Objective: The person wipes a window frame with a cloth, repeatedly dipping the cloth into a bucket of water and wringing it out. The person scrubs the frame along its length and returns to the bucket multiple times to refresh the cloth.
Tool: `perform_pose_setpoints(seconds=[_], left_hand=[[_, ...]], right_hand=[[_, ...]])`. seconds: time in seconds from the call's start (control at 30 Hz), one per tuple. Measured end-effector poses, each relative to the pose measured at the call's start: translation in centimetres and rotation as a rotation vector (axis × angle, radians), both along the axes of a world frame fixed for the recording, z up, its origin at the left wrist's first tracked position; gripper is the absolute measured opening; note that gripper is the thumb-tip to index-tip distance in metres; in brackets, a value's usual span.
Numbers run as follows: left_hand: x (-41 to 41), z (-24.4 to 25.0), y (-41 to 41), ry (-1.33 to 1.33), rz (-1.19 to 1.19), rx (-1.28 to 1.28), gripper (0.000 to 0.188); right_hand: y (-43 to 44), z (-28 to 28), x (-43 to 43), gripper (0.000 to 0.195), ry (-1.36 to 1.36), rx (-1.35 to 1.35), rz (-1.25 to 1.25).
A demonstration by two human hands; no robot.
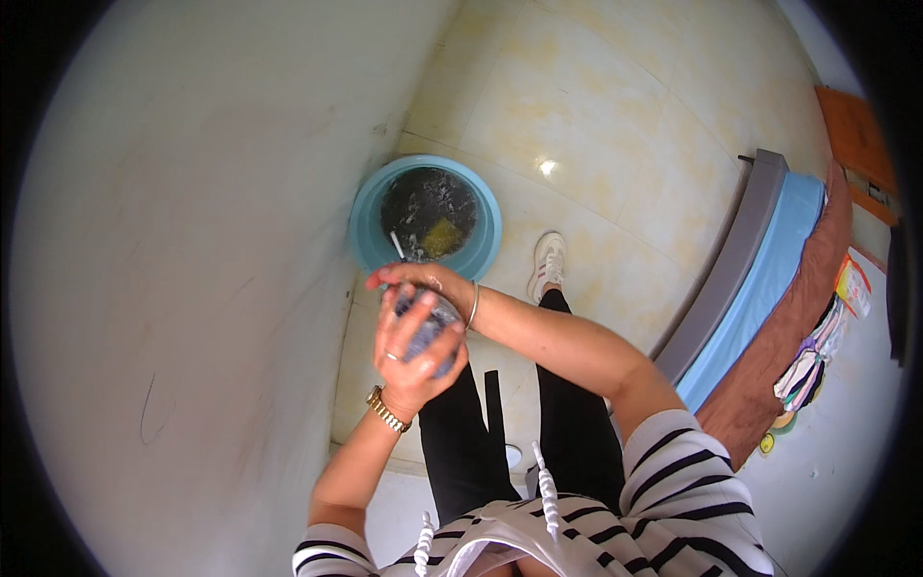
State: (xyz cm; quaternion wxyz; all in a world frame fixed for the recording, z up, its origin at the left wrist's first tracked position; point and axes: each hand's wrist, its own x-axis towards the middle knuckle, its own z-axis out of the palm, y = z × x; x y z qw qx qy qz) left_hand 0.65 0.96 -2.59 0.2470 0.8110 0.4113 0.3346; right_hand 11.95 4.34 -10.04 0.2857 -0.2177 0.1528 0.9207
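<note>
My left hand [418, 357], with a gold watch and a ring, curls around a dark, wet, rounded object [425, 328] streaked with suds. Motion blur hides what kind of thing it is. My right hand [422, 278], a bangle on its wrist, lies across the far side of the object, its palm and grip hidden. Just beyond its fingers a thin white stick [397, 245] slants over the basin; whether I hold it cannot be seen. Below is a light blue plastic basin [492, 216] of dark, sudsy water [425, 198], with a yellowish piece [441, 236] in it.
A pale, scuffed wall [202, 252] rises close on the left. The floor is glossy tile [598, 144]. My shoe [548, 260] stands right of the basin. Farther right is a bed with a grey frame [728, 267], blue side [757, 288], brown cover [800, 310] and small garments [804, 371].
</note>
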Motion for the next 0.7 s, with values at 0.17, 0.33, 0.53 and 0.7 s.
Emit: perform_pose_setpoints(seconds=[0.17, 0.33, 0.53, 0.7], left_hand=[[0.4, 1.0, 0.9, 0.109, -0.281, 0.250, 0.024], [0.6, 0.1, 1.8, 0.108, -0.457, 0.344, 0.016], [1.1, -2.3, 1.6, 0.176, -0.572, 0.431, 0.013], [1.3, -5.1, 0.8, 0.282, -0.652, 0.450, 0.007]], right_hand=[[2.6, 3.2, 1.1, 0.038, -0.107, 0.288, 0.387], [4.4, 4.5, 1.6, 0.030, -0.317, 0.556, 0.528], [4.0, 2.1, 1.1, 0.023, -0.542, 0.746, 0.591], [4.2, 1.1, 0.9, 0.018, -0.732, 0.930, 0.695]])
